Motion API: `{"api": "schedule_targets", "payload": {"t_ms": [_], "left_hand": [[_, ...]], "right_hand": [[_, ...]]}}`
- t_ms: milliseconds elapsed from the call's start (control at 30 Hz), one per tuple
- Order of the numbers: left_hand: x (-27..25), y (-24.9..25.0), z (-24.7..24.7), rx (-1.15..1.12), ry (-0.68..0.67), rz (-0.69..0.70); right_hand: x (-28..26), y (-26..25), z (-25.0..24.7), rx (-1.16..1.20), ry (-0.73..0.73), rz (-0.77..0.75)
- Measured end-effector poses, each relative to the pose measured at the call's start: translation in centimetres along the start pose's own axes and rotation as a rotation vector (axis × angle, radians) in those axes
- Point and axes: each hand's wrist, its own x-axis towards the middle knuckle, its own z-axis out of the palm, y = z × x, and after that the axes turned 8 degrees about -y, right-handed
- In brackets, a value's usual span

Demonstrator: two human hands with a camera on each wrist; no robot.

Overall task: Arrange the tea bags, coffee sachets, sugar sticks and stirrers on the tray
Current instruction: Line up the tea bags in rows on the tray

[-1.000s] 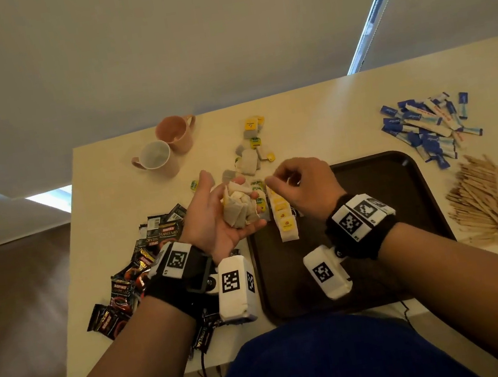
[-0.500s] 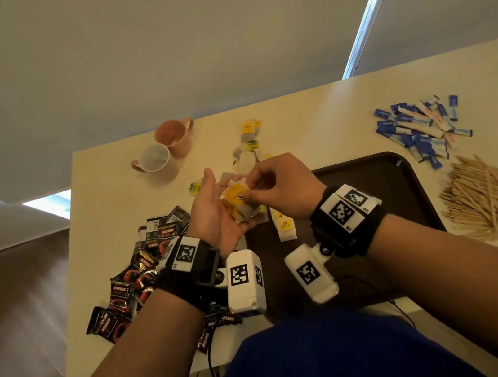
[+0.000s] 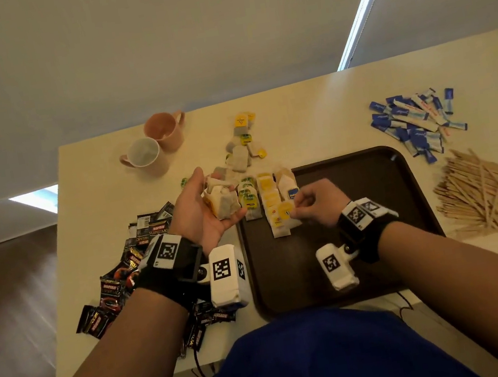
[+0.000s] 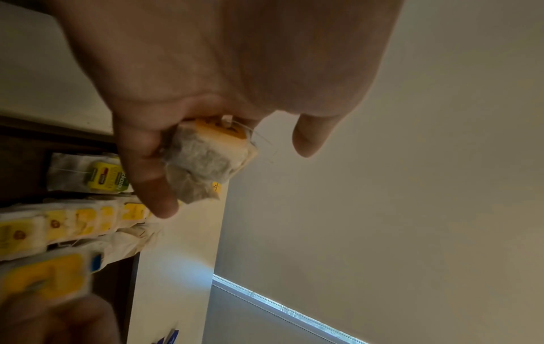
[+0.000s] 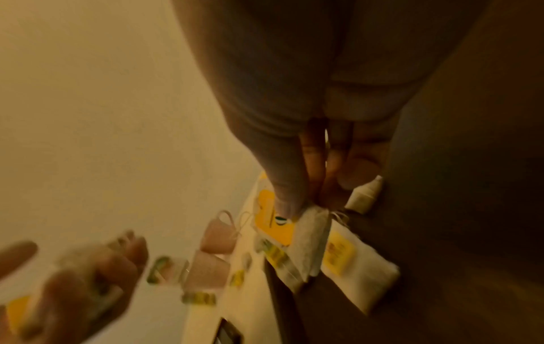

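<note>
- The tea bags (image 3: 271,204) are lying in short rows at the left end of the dark tray (image 3: 405,196), their tags yellow, green and one blue; print on the tags is too small to read in the head view.
- The right hand (image 3: 315,202) is pinching one yellow-tagged tea bag (image 3: 285,212) at the near end of a row; whether that bag is touching the tray cannot be told, and the right wrist view is blurred and dim.
- The left hand (image 3: 202,212) is lying palm-up just left of the tray, fingers curling around a small clump of tea bags (image 3: 222,204); how many it is holding cannot be counted.
- More loose tea bags (image 3: 240,153) are lying on the counter (image 3: 310,113) beyond the tray.
- Coffee sachets (image 3: 124,273) are lying heaped at the left, partly hidden by the left forearm.
- Sugar sticks (image 3: 417,124) and stirrers (image 3: 483,193) are sitting in piles right of the tray, well apart from the hands.
- Two mugs (image 3: 152,145) are standing touching near the far left corner.
</note>
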Motion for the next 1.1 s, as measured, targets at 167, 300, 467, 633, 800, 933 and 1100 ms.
{"api": "schedule_targets", "payload": {"t_ms": [167, 300, 467, 633, 800, 933, 1100], "left_hand": [[0.1, -0.4, 0.2, 0.016, 0.008, -0.031], [0.2, -0.7, 0.0, 0.029, 0.012, -0.038], [0.4, -0.9, -0.1, 0.028, 0.001, -0.047], [0.3, -0.9, 0.1, 0.028, -0.032, -0.049], [0.2, -0.8, 0.3, -0.01, -0.048, -0.048], [-0.1, -0.6, 0.6, -0.027, -0.073, -0.028], [-0.3, -0.5, 1.0, -0.074, -0.1, -0.034]], "right_hand": [[1.6, 2.3, 3.4, -0.044, -0.095, 0.093], [2.2, 2.7, 4.1, -0.041, -0.014, 0.135], [2.8, 2.5, 4.1, -0.089, 0.058, 0.134], [2.5, 2.2, 3.6, -0.125, 0.033, 0.163], [1.7, 0.8, 1.9, -0.177, 0.145, 0.069], [0.0, -3.4, 0.3, -0.096, 0.267, -0.222], [-2.2, -7.8, 0.7, -0.084, 0.209, -0.479]]}}
